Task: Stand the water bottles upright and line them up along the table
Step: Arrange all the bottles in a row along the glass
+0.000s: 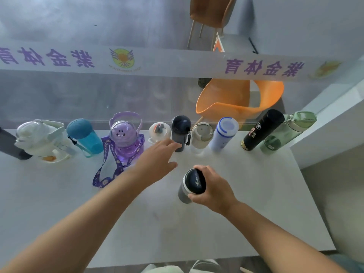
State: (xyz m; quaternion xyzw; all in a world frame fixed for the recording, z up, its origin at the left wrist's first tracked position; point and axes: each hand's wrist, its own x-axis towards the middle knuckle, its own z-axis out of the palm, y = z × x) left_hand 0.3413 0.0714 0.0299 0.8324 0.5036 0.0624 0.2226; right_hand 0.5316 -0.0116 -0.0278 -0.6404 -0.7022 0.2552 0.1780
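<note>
- Pale white counter (246,213) against a frosted glass wall with a banner strip of purple lettering; orange chair (242,99) behind the glass.
- Nearest: right hand (213,189) wrapped around the grey tumbler (192,185), fingers over the black lid rim and upper body. Tumbler stands clear of the row, well in front of it, long axis near vertical, lid up, tipped slightly toward camera.
- Handling guess: rigid insulated cup, smooth wall, likely slippery; grip high on the body under the lid seems fine, base stable once set flat. Weight unknown, contents not visible.
- Left hand (157,156) spread, holding nothing, fingertips reaching toward the dark grey bottle (180,133); contact unclear.
- Far edge row, all upright, lids up: white bear bottle (42,138), teal cup (84,134), purple bottle (126,138) with lanyard trailing on the counter, small white cup (159,131), dark grey bottle, clear-lidded cup (201,134), white-blue bottle (224,133), black flask (263,130), green bottle (289,131).
- A dark object at the far left edge is cropped, can't identify.
- Gaps in row are tight; the tumbler likely needs a slot opened.
</note>
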